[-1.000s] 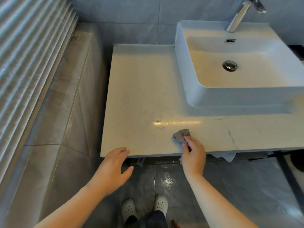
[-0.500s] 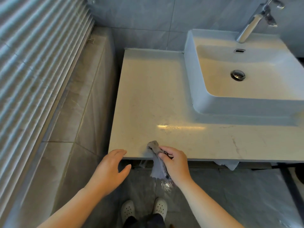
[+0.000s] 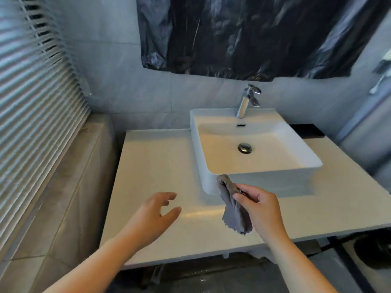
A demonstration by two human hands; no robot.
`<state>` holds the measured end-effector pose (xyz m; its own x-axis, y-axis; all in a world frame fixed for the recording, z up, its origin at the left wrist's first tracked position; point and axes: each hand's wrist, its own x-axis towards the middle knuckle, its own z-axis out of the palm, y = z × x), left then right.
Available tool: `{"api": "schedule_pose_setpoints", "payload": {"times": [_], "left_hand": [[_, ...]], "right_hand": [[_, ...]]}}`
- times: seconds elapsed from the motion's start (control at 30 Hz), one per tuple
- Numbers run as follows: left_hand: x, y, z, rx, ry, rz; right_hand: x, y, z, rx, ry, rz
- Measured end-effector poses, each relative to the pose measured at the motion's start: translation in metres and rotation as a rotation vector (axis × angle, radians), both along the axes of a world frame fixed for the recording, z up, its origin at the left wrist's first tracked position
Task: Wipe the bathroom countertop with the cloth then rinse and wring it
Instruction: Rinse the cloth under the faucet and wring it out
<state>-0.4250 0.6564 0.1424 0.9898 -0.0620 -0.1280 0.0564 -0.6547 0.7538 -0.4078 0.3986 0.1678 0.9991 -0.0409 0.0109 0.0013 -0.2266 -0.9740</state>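
Observation:
A small grey cloth (image 3: pixel 233 210) hangs limp from my right hand (image 3: pixel 259 205), which pinches it above the pale stone countertop (image 3: pixel 152 166), just in front of the near left corner of the white basin (image 3: pixel 256 163). My left hand (image 3: pixel 154 212) hovers over the counter's left half, fingers spread and curled, holding nothing. A chrome tap (image 3: pixel 246 101) stands at the back of the basin, with no water running. The round chrome drain (image 3: pixel 245 148) sits in the middle of the bowl.
Window blinds (image 3: pixel 31 115) fill the left side above a tiled ledge (image 3: pixel 63 197). A black plastic sheet (image 3: pixel 254 37) covers the wall above the tap. A dark round bin (image 3: pixel 374 252) stands on the floor at the lower right.
My right hand lifted the cloth off the counter's front edge and carried it up toward the basin. My left hand rose from the edge to over the counter. The view tilted upward.

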Motion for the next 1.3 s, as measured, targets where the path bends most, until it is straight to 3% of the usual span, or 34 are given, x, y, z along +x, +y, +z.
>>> {"api": "schedule_pose_setpoints", "payload": {"times": [0.13, 0.37, 0.63, 0.77, 1.03, 1.3], "left_hand": [[0.035, -0.054, 0.044, -0.105, -0.090, -0.044], [0.084, -0.126, 0.101, -0.514, -0.085, -0.137], [0.152, -0.155, 0.101, -0.652, 0.023, -0.215], [0.199, -0.157, 0.098, -0.635, 0.010, -0.224], [0.273, -0.149, 0.093, -0.366, -0.032, -0.317], [0.314, -0.166, 0.098, -0.172, 0.135, -0.361]], "right_hand": [[0.009, -0.034, 0.038, 0.008, -0.092, -0.003], [0.034, -0.066, 0.071, -0.058, -0.134, 0.074], [0.094, -0.085, 0.068, -0.151, -0.147, -0.055], [0.134, -0.090, 0.071, -0.195, -0.129, -0.096], [0.210, -0.107, 0.087, -0.242, -0.091, -0.069], [0.263, -0.135, 0.083, -0.338, 0.009, 0.117]]}}
